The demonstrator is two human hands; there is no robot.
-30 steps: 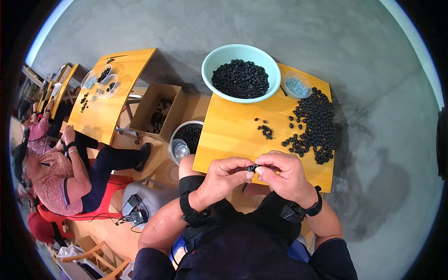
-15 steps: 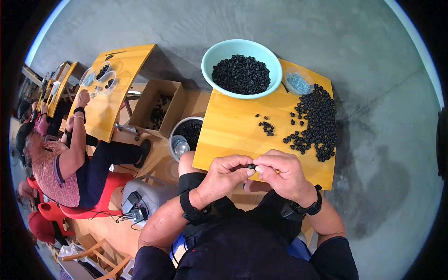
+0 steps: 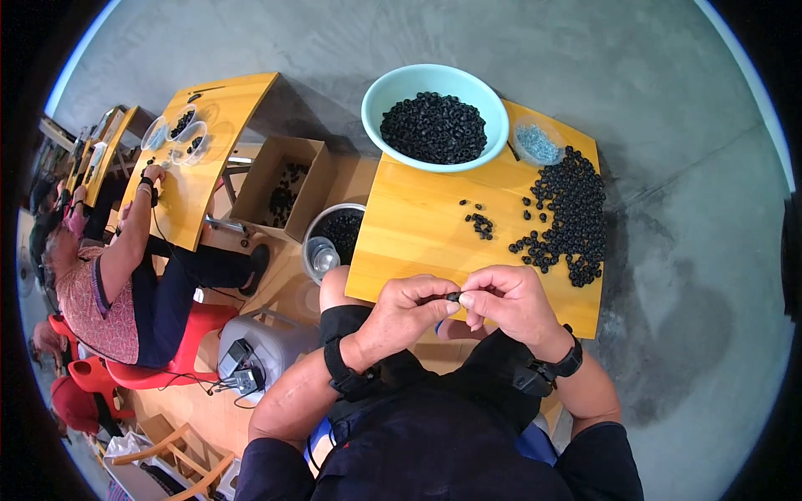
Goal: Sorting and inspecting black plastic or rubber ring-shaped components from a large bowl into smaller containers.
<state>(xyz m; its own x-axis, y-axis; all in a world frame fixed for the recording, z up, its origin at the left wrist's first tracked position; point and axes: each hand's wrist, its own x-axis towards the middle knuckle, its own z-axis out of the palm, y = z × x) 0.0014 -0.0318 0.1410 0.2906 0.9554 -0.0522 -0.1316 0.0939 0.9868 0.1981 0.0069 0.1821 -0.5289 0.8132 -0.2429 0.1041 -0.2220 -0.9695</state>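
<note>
Over the near edge of the wooden table, my left hand and my right hand meet fingertip to fingertip. Between them they pinch one small black round part, mostly covered by the fingers. Both hands are closed on it. Just beyond lies a small group of black parts. To the right spreads a large heap of black round parts. A light-blue basin at the far edge holds many black pieces. Beside it stands a clear tub of small pale-blue pieces.
Left of my table are a metal bowl with black parts and a clear cup, and a cardboard box. A grey stool carries black devices with cables. A co-worker sits at another table with clear tubs.
My right fingers have shifted slightly around the small black part, while my left hand stays nearly still. The co-worker's hand has lowered toward their table.
</note>
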